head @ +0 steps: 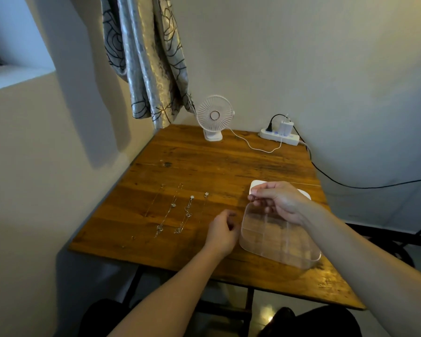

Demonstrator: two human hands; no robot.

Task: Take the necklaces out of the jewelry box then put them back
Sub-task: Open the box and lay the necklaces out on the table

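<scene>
Wooden table (204, 154), clear jewelry box (280, 237) open near its front edge, necklaces (178, 212) laid in rows left of box, right hand (277, 203) over box pinching something thin, probably a chain, left hand (223, 231) loosely curled, apparently empty; likely removal step, next needs careful laydown.

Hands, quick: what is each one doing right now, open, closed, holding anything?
Left hand: fingers curled loosely above the table; whether it holds anything cannot be told.
Right hand: fingertips pinched over the clear jewelry box; a chain between them cannot be made out.
</scene>
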